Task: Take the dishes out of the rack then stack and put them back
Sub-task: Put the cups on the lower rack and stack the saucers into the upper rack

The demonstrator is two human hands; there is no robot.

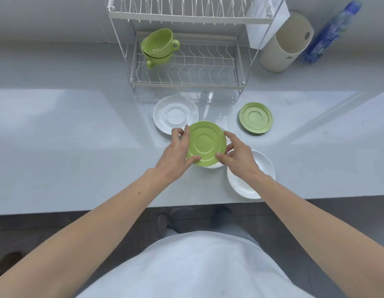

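Observation:
A green saucer is gripped at its rim from both sides, my left hand on its left edge and my right hand on its right. It sits over a white dish whose edge shows just beneath it. A white saucer lies behind to the left, a second green saucer upside down to the right, and a white plate is partly hidden under my right wrist. Two stacked green cups stand on the lower shelf of the white wire rack.
A beige cylindrical holder and a blue bottle stand right of the rack. The counter's front edge runs just below my forearms. The rack's upper tier holds no dishes.

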